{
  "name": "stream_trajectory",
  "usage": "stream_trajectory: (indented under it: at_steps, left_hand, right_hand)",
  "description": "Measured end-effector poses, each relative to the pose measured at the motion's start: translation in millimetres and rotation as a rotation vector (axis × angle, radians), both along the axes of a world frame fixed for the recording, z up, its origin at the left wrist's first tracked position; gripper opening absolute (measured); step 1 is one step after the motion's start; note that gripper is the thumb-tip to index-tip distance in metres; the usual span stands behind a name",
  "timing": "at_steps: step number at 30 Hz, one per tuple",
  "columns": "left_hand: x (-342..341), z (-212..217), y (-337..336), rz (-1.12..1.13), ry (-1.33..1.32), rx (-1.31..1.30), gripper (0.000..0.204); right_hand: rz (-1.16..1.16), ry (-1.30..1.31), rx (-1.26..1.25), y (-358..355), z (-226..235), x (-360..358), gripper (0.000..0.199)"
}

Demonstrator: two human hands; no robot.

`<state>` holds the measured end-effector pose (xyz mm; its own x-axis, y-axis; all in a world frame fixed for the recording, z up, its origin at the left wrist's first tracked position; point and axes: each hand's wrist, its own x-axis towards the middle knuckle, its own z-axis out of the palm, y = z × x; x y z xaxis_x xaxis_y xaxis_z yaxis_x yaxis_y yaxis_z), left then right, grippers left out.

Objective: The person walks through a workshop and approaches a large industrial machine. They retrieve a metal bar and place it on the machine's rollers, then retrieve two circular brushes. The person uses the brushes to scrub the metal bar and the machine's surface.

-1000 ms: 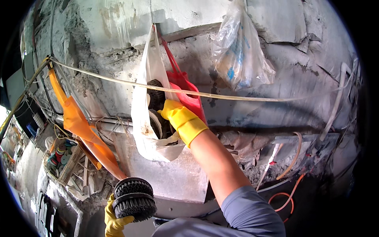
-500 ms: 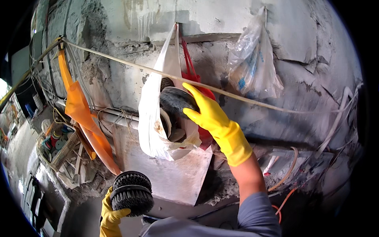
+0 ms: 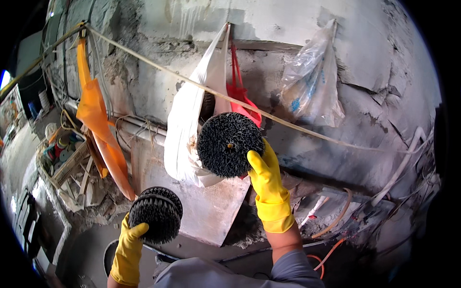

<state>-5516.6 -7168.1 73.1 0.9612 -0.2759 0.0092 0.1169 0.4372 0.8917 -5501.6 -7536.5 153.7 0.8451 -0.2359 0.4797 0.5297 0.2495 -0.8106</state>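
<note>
My right hand (image 3: 269, 180), in a yellow rubber glove, grips a round black bristle brush (image 3: 229, 146) by its edge, bristles facing me. The brush is in front of a white bag (image 3: 185, 129) hanging on the wall and covers part of its mouth. Another dark round piece (image 3: 207, 106) shows inside the bag. Lower left, my gloved left hand (image 3: 128, 249) is closed round black round brushes (image 3: 156, 218), which look like two stacked together, bristles turned toward me. The fingers behind both brushes are hidden.
A yellowish hose (image 3: 158, 67) crosses in front of the hanging bag. A red bag (image 3: 242, 98) and a clear plastic bag (image 3: 312, 81) hang on the wall. Orange cloth (image 3: 93, 113) dangles at left above a crate (image 3: 77, 165) of discs. A board (image 3: 211, 211) leans below.
My right hand has drawn the round brush out of the white bag, lowering it and turning its bristles toward me. The left hand's brushes have risen and shifted slightly left.
</note>
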Motion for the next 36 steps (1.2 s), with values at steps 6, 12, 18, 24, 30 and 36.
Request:
stream_trajectory:
  at_steps: [6,12,18,24,30,36]
  left_hand:
    - [1,-16,-1,-0.022,0.065,-0.143,0.057]
    - [-2,-49,12,0.056,0.211,-0.102,0.049]
    - [-13,-67,13,0.024,0.367,-0.19,0.045]
    - [-10,-97,22,-0.017,0.403,-0.167,0.048]
    - [-4,-119,21,0.015,0.456,-0.195,0.048]
    - [-2,-125,19,-0.012,0.456,-0.164,0.049]
  right_hand:
    - [0.166,0.113,-0.032,48,-18,-9,0.065]
    - [0.328,0.193,-0.102,101,-61,1,0.056]
    - [0.326,0.284,-0.143,131,-96,5,0.05]
    - [0.368,0.265,-0.218,150,-112,7,0.051]
    - [0.383,0.203,-0.304,154,-122,8,0.054]
    - [0.384,0.174,-0.269,149,-140,10,0.056]
